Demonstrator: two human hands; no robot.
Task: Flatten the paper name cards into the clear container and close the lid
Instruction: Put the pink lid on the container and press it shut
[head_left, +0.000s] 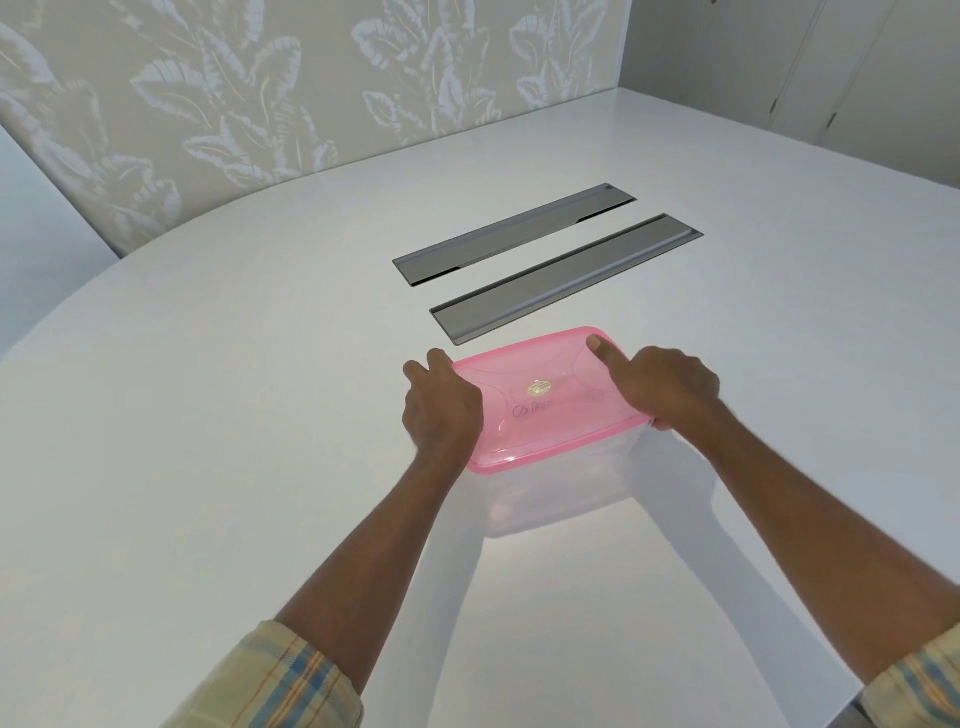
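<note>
Checked sleeves (270, 680) sit at the bottom edge, rolled above two bare forearms that reach forward over a white table (208, 415).

On the left hand (441, 402) the fingers (435, 358) are curled down over the left edge of a pink lid (545, 410), gripping it, with the knuckles up and the back of the hand toward the camera. The right hand (665, 384) has its index finger out straight, the tip pressing on the lid near the far right corner. Its other fingers are curled round the lid's right edge, and one tip shows below the rim at the near right corner.

The lid lies flat on top of a clear container (561, 493), covering it on all sides. Whether it is snapped shut I cannot tell. A small round sticker and some handwriting show on the lid's middle. The cards cannot be made out through the pink plastic or the clear wall.

The container stands on the table between the hands, just in front of the nearer of two long grey hatches (566, 278) set flush into the tabletop. The second hatch (514, 234) lies parallel behind it.

Beyond the table's curved far edge is a wall (260, 104) with a pale leaf pattern, and plain cupboard doors (831, 62) stand at the upper right.
</note>
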